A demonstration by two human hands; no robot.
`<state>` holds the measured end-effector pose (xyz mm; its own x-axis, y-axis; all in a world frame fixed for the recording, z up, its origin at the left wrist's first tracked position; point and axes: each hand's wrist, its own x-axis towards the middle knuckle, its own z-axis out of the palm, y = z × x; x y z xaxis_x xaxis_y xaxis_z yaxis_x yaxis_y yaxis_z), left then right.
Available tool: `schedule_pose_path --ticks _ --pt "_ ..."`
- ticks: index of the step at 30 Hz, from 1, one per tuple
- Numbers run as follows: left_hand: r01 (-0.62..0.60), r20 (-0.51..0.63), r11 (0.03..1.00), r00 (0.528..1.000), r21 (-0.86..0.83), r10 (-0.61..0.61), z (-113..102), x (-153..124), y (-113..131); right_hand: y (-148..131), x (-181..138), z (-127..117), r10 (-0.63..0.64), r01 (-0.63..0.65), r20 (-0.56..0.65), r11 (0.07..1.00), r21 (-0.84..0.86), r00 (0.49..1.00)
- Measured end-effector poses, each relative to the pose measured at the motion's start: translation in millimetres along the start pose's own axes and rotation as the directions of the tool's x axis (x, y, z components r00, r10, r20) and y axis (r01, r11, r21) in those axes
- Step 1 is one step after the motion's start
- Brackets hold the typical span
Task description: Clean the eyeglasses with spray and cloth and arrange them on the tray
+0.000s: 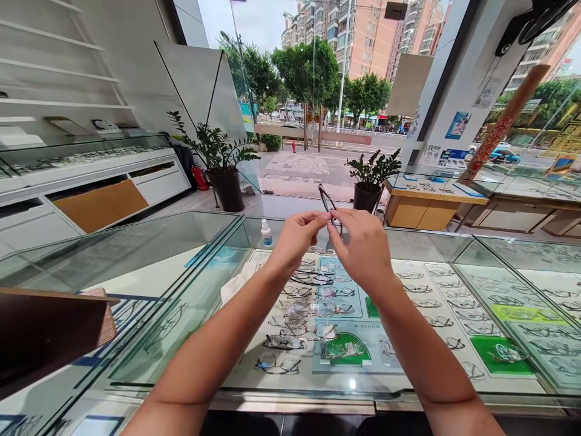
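A pair of dark-framed eyeglasses (325,197) is held up above the glass display case (254,387), seen nearly edge-on and tilted. My left hand (299,238) pinches it with thumb and forefinger from the left. From the right, my right hand (363,249) has its fingers closed on the frame too. Part of the glasses is hidden behind the fingers. Under my hands, rows of eyeglasses (284,342) lie inside the case. A small white spray bottle (265,233) stands on the glass left of my left hand, and a white cloth (236,283) lies nearer to me.
Glass-topped cases continue left (136,266) and right (521,260). A dark brown box-like object (49,333) juts in at the left edge. Beyond the counter stand two potted plants (224,188), a red fire extinguisher (198,178) and a wooden display cabinet (422,209).
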<state>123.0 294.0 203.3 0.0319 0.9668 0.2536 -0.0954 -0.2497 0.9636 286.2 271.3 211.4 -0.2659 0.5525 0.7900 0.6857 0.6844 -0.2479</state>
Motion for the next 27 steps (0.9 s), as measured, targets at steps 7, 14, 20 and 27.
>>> schedule_pose_path --ticks 7,14,20,27 --pt "-0.268 0.297 0.494 0.955 0.827 0.020 -31 25 -18 7 6 -27 0.098 -0.092 -0.044 0.989 0.117 0.994" --pt "-0.363 0.388 0.148 0.894 0.920 -0.222 -34 47 -70 -1 2 -37 0.143 -0.135 -0.011 0.951 0.278 0.990" --pt "-0.358 0.375 0.111 0.882 0.927 -0.285 -34 53 -96 -3 4 -39 0.141 -0.149 0.049 0.943 0.298 0.989" --pt "-0.358 0.363 0.077 0.875 0.931 -0.320 -33 55 -110 -2 4 -40 0.145 -0.158 0.066 0.942 0.297 0.987"
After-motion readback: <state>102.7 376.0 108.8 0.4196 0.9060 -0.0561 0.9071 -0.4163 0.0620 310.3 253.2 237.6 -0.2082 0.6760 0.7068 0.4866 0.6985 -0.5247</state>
